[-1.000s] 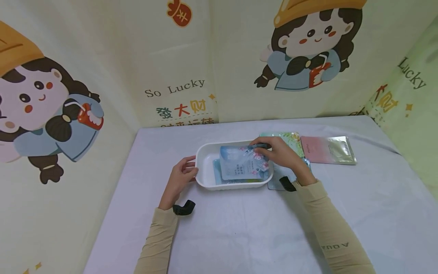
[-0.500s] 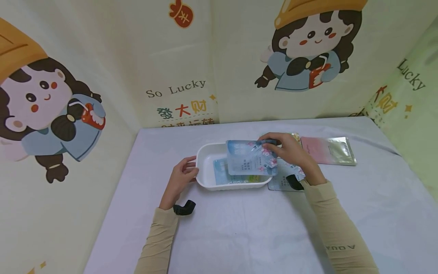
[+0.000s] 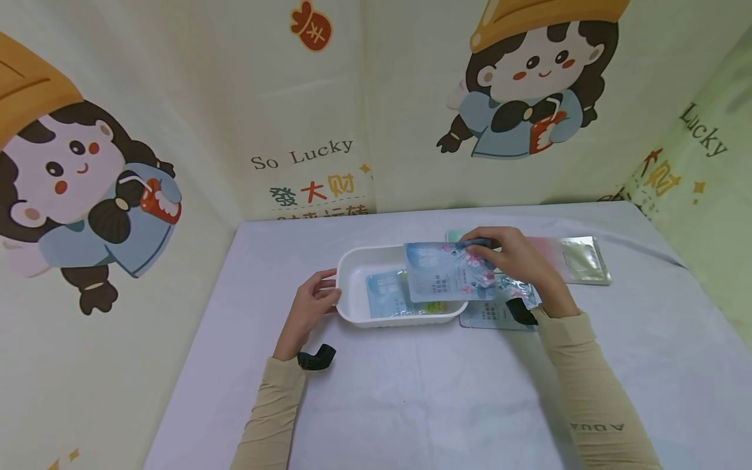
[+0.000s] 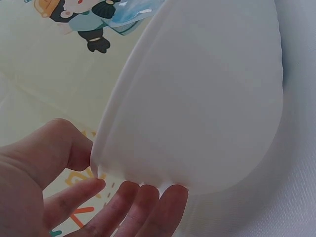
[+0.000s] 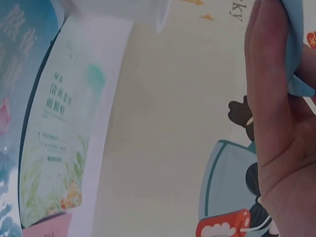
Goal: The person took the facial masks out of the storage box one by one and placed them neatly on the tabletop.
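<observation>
- One blue flowered packet (image 3: pixel 440 274), pinched near its upper right corner by the right hand (image 3: pixel 519 258), is above the right part of the white tray (image 3: pixel 352 284).
- The left hand (image 3: pixel 308 303) grips the tray's left end, thumb at the rim, fingers against the outer wall.
- Inside the tray, one light-blue packet (image 3: pixel 384 294) lies partly covered; whether the yellow-green patch (image 3: pixel 436 307) belongs to a second, I cannot tell.
- Right of the tray, three packets on the bench (image 3: pixel 376 391): one blue (image 3: pixel 484 318), one green (image 5: pixel 59 133), one pink-and-silver (image 3: pixel 581 261), all partly hidden in the head view.
</observation>
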Demonstrator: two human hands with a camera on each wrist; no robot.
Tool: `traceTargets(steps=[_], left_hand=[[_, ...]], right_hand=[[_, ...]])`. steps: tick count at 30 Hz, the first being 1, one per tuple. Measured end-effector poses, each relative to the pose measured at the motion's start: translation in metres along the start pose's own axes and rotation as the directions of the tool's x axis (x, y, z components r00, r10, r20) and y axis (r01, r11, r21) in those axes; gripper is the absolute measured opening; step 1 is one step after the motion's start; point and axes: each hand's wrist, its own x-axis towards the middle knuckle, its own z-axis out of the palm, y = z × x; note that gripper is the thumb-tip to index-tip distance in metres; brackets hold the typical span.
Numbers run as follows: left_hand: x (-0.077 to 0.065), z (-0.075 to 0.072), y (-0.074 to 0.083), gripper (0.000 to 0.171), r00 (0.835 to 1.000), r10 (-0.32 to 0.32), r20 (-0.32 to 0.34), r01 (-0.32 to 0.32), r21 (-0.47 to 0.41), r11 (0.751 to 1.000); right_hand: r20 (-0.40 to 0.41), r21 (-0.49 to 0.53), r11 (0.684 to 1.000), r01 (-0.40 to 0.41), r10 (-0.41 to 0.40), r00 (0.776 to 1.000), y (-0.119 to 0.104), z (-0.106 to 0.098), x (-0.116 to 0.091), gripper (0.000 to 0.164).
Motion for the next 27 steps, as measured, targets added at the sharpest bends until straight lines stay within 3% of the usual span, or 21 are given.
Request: traceTargets(steps=[6, 13, 27], left_hand=[[-0.001, 0.001, 0.001, 0.052, 1.0, -0.005, -0.006, 0.005, 0.01, 1.0], [-0.001, 0.003, 0.001, 0.052, 1.0, -0.009, -0.016, 0.01, 0.017, 1.0], [-0.003, 0.008, 0.001, 0.051, 0.999, -0.022, -0.024, 0.023, 0.032, 0.999]], right_hand=[[0.03, -0.03, 0.999, -0.012, 0.013, 0.999, 0.006, -0.008, -0.007, 0.024], [0.01, -0.096, 0.994, -0.05, 0.051, 0.999, 0.011, -0.016, -0.013, 0.024], [-0.033, -0.073, 0.997, -0.03, 0.027, 0.999, 0.025, -0.032, -0.029, 0.022]])
